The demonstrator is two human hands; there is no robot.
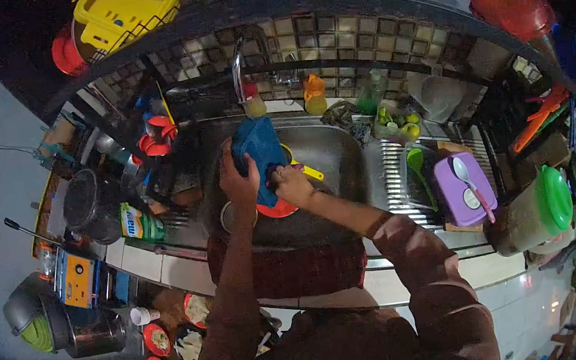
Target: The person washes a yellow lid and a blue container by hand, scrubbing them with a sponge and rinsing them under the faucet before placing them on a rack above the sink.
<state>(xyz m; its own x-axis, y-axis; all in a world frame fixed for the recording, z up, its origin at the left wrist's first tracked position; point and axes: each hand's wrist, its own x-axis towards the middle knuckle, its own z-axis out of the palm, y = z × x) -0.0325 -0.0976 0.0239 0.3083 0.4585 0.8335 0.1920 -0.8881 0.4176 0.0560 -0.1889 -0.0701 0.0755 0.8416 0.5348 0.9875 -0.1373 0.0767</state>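
Over the steel sink, my left hand grips a blue container by its left side, with the container tilted. My right hand is closed on a small dark thing, pressed against the container's lower right part; what it is cannot be made out clearly. Below the container, a red dish and a yellow-handled utensil lie in the sink. A round vessel sits partly hidden behind my left forearm. The faucet stands behind the container.
Right of the sink are a green spoon, a purple lid with a spoon on it, and a tall green-lidded container. A green-and-white packet and dark pot stand left. A black rack arches above.
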